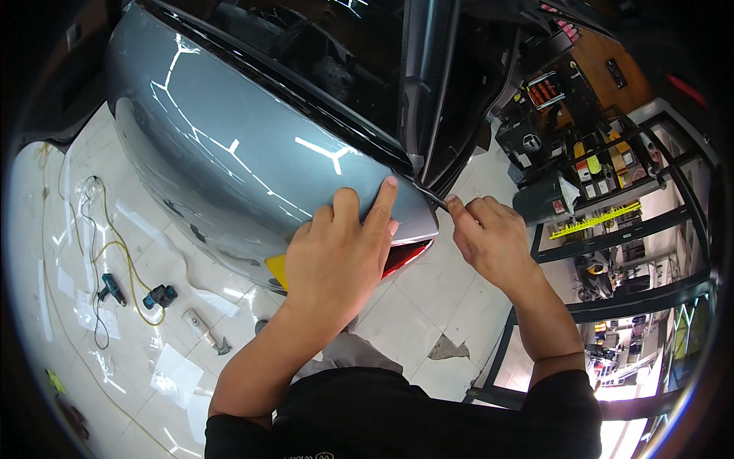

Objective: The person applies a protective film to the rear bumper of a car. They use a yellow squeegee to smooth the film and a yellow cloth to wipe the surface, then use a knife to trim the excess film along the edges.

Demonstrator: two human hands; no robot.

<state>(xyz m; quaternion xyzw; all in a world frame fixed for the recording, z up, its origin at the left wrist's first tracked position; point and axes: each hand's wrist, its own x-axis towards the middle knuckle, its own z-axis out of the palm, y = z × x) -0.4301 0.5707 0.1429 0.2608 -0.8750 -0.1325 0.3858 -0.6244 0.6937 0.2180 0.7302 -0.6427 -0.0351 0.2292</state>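
My left hand rests on the grey-blue car panel, index finger stretched toward the corner below the window. Its other fingers are curled, and a flat yellow piece, like a squeegee, sticks out from under the palm. How it is gripped is hidden. To the right, my right hand is closed, thumb and fingers pinching the end of a thin dark strip. That strip runs up to the window's lower corner, close to my left fingertip. A red tail light shows below, partly behind my left hand.
On the tiled floor at left lie a power drill, a second dark blue tool, a silver tool, white sheets and a yellow cord. A dark bin and loaded shelves stand at right.
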